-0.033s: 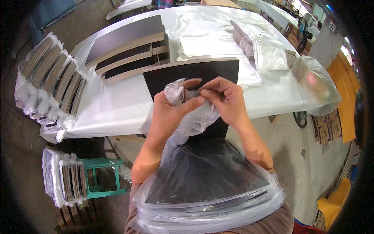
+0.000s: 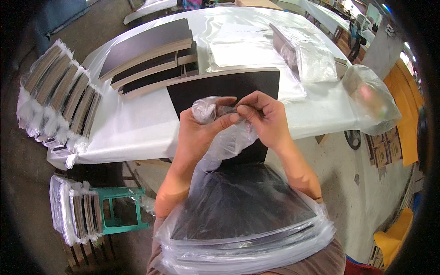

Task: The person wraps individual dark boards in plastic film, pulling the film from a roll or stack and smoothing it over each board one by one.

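My left hand (image 2: 199, 130) is closed around the gathered neck of a clear plastic bag (image 2: 233, 143); a crumpled bunch of the film bulges out between thumb and forefinger. Thumb and forefinger of my right hand (image 2: 269, 120) pinch at the same film, close by my left fingertips. Down from the hands, the plastic runs to a bagged stack of dark boards (image 2: 247, 201) resting against my lap. Just beyond my hands, a bare black board (image 2: 224, 85) leans upright at the table edge.
A white-covered table (image 2: 137, 123) spans the view ahead. It carries stacked dark panels (image 2: 146, 46), bagged bundles (image 2: 59, 91) at left, and plastic film packs (image 2: 316, 59) at right. A green stool (image 2: 119, 208) stands lower left, near another bundle (image 2: 78, 211). Cartons (image 2: 387, 147) sit on the floor at right.
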{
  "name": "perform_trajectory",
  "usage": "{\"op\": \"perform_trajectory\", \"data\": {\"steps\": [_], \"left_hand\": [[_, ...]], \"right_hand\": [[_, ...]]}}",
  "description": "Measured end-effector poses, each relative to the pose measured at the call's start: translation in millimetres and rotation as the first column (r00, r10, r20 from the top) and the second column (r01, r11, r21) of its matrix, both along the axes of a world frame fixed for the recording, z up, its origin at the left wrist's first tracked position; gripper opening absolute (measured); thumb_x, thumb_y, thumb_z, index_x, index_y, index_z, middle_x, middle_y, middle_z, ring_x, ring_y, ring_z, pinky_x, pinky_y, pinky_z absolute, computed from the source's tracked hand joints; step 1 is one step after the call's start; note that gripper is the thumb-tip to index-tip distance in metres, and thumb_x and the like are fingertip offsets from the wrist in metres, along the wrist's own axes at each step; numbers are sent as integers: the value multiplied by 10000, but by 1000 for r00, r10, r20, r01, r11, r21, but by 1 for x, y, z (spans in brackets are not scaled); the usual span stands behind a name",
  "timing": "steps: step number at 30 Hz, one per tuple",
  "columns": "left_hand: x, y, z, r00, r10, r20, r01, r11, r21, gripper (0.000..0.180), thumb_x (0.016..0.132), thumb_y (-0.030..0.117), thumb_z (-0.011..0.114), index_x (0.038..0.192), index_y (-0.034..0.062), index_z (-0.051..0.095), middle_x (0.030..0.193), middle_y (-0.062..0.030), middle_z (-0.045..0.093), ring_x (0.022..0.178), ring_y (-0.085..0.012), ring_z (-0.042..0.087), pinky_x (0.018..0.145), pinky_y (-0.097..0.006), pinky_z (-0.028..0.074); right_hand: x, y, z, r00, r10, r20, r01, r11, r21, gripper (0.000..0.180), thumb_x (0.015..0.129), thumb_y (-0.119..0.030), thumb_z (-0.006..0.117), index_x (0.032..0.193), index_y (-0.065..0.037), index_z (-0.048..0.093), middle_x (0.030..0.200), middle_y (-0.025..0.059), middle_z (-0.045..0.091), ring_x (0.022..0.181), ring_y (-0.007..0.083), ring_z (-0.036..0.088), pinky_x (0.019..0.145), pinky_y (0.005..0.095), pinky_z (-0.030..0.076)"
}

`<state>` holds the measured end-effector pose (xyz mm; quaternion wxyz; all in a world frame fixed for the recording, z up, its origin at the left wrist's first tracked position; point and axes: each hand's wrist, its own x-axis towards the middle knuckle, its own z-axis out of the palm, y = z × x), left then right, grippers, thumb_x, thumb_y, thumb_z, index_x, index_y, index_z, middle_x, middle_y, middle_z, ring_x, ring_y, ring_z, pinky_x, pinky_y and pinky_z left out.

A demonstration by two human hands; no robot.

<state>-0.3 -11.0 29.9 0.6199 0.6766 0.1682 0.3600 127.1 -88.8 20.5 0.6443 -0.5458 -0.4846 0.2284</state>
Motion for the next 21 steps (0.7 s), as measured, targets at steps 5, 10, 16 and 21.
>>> {"op": "perform_trajectory", "data": {"steps": [5,10,16,21], "left_hand": [[3,-2,-13,998,37,51,-37,999,-8,137,733,66,648,844,-7,614,773,-14,597,665,-48,480,616,-175,388],[6,1,-17,992,82,101,-85,996,27,121,747,107,643,718,9,580,702,28,474,660,-49,420,587,-187,341],[9,0,-20,976,54,213,-57,998,7,220,755,195,644,688,9,546,719,25,467,639,-48,399,559,-186,319],[0,3,-25,969,-89,230,179,897,-403,243,744,211,652,721,-3,540,717,13,490,617,-57,430,539,-200,350]], "right_hand": [[1,-4,-5,999,-24,40,25,999,-22,88,796,-87,575,782,-14,528,667,35,560,615,45,466,550,193,389],[3,6,-6,977,-36,210,-21,964,263,110,752,-76,614,752,-10,526,826,65,534,693,88,490,587,210,395],[3,6,-7,914,-248,321,135,933,334,116,723,-48,625,724,-7,516,897,65,483,706,142,486,593,246,398],[7,8,-6,866,-338,368,201,910,362,122,772,-107,585,719,-23,515,785,58,497,628,114,470,523,230,369]]}}
